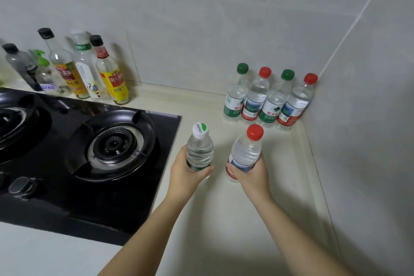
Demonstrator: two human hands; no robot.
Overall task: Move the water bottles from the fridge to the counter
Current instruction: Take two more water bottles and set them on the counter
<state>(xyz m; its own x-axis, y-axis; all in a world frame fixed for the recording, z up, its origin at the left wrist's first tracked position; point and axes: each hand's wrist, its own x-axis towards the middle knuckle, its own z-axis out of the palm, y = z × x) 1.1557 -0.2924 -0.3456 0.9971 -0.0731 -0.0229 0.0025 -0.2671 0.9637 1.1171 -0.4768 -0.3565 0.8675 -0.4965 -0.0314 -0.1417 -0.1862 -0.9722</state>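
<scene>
Clear plastic fills both grips: the left hand (186,177) curls its fingers round a white-capped bottle (199,150), the right hand (251,175) round a red-capped bottle (245,152), low over the counter (224,219), so each is best set down upright, just before the row of four bottles (268,101), away from the stove (89,152).

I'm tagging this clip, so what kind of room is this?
Probably a home kitchen: a black gas hob sits in a pale counter, with condiment bottles lined along the tiled wall behind it.

Water bottles (267,96): clear glossy plastic, paper-like labels. Stove (89,163): glossy black glass. Counter (224,219): smooth, cream. Wall (201,18): matt tile.
</scene>
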